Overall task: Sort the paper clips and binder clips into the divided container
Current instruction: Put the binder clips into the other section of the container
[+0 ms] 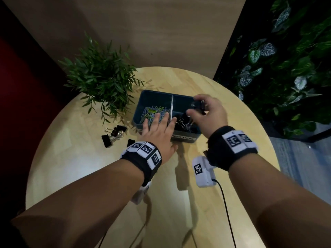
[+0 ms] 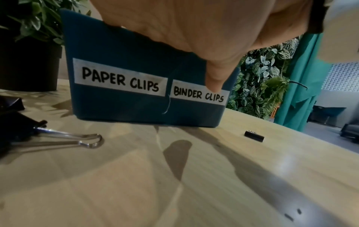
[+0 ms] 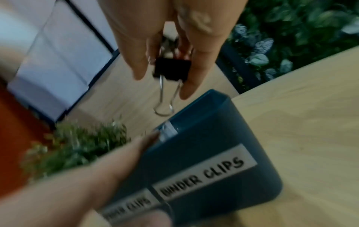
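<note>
A blue divided container (image 1: 154, 94) stands mid-table, labelled PAPER CLIPS and BINDER CLIPS on its front (image 2: 126, 50). Coloured paper clips (image 1: 154, 110) fill its left half, and black binder clips (image 1: 184, 123) lie in its right half. My left hand (image 1: 159, 122) lies over the near rim with straight, spread fingers, its thumb (image 2: 215, 79) against the front wall. My right hand (image 1: 197, 108) hovers above the right compartment and pinches a black binder clip (image 3: 172, 69) between thumb and fingers, wire handle hanging down. Loose binder clips (image 1: 114, 135) lie on the table to the left.
A potted plant (image 1: 102, 81) stands just left of the container. One more small black clip (image 2: 254, 136) lies on the round wooden table (image 1: 215, 203) in front of the container. A wall of foliage (image 1: 277, 68) rises past the table's right edge.
</note>
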A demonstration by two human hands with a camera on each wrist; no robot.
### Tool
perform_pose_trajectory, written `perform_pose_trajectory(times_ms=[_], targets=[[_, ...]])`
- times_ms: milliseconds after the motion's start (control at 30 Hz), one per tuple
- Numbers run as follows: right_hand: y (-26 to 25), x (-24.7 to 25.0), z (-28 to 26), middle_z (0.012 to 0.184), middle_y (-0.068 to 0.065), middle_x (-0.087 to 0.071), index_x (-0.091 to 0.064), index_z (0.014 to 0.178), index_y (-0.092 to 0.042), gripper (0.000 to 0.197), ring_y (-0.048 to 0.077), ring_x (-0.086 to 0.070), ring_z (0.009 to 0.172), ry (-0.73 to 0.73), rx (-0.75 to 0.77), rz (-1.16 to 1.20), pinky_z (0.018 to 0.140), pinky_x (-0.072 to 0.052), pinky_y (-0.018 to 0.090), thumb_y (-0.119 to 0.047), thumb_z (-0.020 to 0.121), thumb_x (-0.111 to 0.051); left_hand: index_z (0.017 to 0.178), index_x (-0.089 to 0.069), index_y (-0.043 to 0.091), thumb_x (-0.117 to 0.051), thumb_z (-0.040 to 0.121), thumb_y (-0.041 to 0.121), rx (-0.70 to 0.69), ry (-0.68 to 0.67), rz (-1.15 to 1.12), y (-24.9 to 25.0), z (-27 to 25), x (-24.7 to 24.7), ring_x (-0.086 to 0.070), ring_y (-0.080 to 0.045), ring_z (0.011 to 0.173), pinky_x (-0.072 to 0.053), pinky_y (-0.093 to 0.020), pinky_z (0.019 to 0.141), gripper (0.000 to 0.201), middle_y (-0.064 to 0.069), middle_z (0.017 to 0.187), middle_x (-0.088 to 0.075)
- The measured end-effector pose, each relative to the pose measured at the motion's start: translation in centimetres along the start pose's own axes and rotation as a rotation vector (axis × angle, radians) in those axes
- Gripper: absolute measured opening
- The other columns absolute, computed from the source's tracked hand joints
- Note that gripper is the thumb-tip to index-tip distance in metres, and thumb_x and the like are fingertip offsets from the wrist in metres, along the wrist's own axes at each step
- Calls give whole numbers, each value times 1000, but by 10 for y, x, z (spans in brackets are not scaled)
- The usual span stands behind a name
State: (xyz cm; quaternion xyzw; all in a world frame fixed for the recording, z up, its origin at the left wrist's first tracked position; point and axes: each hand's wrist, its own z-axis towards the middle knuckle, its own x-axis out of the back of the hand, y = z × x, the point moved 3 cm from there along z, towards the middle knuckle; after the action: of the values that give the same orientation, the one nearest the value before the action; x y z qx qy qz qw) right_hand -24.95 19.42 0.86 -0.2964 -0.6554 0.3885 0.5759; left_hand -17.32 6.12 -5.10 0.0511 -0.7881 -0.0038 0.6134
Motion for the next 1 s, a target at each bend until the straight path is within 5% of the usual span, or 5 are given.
perform_pose_trajectory(times_ms=[233,333,533,833,1000], targets=[[50,10,-20,134,9,-43,-62,116,-24,29,28,-37,126,174,-207,-326,104,-34,35,-20,89,-55,135,-36,24,-53,87,19,35,192,-235,-54,-23,18,-8,-23,144,-6,-40,119,51,-1,154,-15],[92,-5,-40,131,15,-48,-59,120,-22,30,31,-57,102,-124,-474,-479,86,-48,34,-27,91,-52,110,-53,19,-57,82,14,279,181,-227,-109,-34,12,-33,-27,122,-32,-37,104,28,-6,133,-40],[81,-57,-67,118,11,-48,-57,119,-12,30,31,-56,104,-401,-317,-753,85,-43,31,-11,92,-42,143,-22,28,-49,84,26,334,-135,-182,-159,-33,-16,-32,-36,128,-36,-42,103,65,-4,152,-23],[-21,-168,-71,131,17,-42,-37,131,-9,45,34,-45,121,-627,-20,-687,99,-42,42,1,87,-39,144,-7,40,-58,76,39,264,-240,-265,-156,-19,-25,-47,-38,123,-47,-43,97,85,-4,153,-13],[-30,-206,-62,136,15,-33,-39,135,-12,48,34,-37,125,-754,34,-794,102,-39,44,-14,88,-51,138,-27,39,-62,74,38,219,-269,-271,-155,-11,-23,-57,-33,110,-52,-40,92,73,-7,135,-33]])
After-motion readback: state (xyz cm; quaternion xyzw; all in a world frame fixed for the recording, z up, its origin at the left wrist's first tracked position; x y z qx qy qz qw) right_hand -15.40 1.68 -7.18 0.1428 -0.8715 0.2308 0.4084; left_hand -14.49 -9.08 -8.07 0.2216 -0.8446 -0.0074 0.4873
